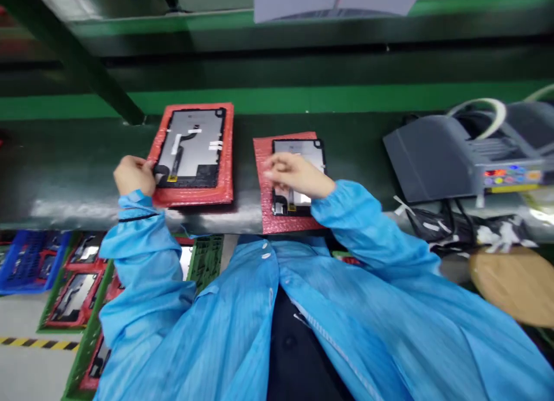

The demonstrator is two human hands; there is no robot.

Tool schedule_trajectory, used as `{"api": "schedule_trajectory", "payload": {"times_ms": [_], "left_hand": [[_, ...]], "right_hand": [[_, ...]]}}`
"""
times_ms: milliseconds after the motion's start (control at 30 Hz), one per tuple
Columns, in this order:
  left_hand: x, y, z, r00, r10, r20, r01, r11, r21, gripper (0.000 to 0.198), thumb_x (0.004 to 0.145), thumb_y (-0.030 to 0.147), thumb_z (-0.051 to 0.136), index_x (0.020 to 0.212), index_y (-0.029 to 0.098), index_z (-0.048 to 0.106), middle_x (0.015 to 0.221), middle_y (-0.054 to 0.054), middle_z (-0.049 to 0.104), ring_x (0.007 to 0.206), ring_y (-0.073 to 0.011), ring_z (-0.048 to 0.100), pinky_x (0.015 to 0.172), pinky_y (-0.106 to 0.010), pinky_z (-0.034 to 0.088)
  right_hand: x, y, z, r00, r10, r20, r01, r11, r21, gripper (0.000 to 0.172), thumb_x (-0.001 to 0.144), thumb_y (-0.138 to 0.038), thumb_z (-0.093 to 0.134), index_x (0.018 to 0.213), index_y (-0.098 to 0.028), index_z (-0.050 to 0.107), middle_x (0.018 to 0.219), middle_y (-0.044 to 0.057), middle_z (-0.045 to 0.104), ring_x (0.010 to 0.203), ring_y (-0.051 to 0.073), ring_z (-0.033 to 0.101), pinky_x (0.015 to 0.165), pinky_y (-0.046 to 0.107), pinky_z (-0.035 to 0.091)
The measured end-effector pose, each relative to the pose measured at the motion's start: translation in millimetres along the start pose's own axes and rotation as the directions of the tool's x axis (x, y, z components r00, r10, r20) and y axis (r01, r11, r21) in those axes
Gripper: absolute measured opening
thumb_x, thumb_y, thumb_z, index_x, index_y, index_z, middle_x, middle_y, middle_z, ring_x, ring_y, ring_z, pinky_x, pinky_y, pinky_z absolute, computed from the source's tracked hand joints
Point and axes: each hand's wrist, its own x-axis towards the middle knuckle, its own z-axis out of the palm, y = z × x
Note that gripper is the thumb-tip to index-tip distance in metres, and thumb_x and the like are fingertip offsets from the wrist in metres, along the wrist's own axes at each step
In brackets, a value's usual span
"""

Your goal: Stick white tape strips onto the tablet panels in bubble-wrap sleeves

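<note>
Two flat display panels lie on red bubble-wrap sheets on a dark green conveyor belt [64, 176]. My left hand [134, 175] is curled at the lower left corner of the left panel [190, 147] and its red sheet [194, 190], fingers closed on that edge. My right hand [296, 173] rests over the right panel [303, 153], fingers bent and blurred by motion, touching its grey back. The right red sheet [264, 182] hangs over the belt's near edge. Both arms wear light blue sleeves.
A grey device [433, 158] with lit buttons and cables sits on the belt at right. A tan round seat [515, 283] is at lower right. Green trays [73, 297] with more panels and a blue crate [26, 262] stand on the floor at left.
</note>
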Motion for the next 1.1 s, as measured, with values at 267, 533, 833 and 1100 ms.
{"api": "schedule_trajectory", "payload": {"times_ms": [267,533,833,1100], "left_hand": [[-101.8,102.2,73.6,0.472,0.882,-0.013,-0.85,0.451,-0.271,0.023,0.092,0.034,0.05,0.097,0.02,0.068,0.108,-0.014,0.072,0.108,-0.032,0.062,0.105,-0.053,0.045],[-116.2,163.8,165.9,0.32,0.924,0.21,-0.782,0.383,-0.492,0.023,0.09,0.037,0.051,0.089,0.027,0.072,0.111,-0.01,0.075,0.114,-0.0343,0.059,0.112,-0.057,0.041],[-94.2,143.9,178.9,0.221,0.914,0.341,-0.792,0.372,-0.483,0.032,0.096,0.04,0.052,0.11,0.024,0.076,0.128,-0.009,0.072,0.138,-0.0322,0.046,0.122,-0.057,0.031],[-91.7,130.8,199.9,0.062,0.907,0.416,-0.837,0.274,-0.474,0.036,0.101,0.044,0.051,0.129,0.032,0.07,0.152,-0.003,0.058,0.152,-0.0359,0.032,0.123,-0.072,0.005]], "right_hand": [[-179.9,112.3,-142.4,0.326,0.132,-0.936,0.135,0.973,0.185,0.035,0.075,-0.049,0.079,0.073,-0.018,0.061,0.051,-0.005,0.052,0.04,0.005,0.047,0.038,0.016,0.033],[-201.4,109.1,-208.6,0.122,0.196,-0.973,0.056,0.977,0.204,0.041,0.082,-0.058,0.065,0.072,-0.023,0.047,0.062,-0.002,0.051,0.05,0.01,0.048,0.046,0.022,0.037],[-168.6,64.7,-134.4,0.366,-0.202,-0.908,0.117,0.978,-0.17,0.037,0.075,-0.06,0.075,0.069,-0.029,0.057,0.064,0.004,0.055,0.053,0.016,0.044,0.053,0.035,0.032],[-4.4,54.9,-102.2,0.898,-0.129,-0.42,-0.097,0.874,-0.476,0.019,0.088,-0.028,0.062,0.072,-0.019,0.057,0.07,0.001,0.059,0.072,0.015,0.055,0.075,0.029,0.045]]}}
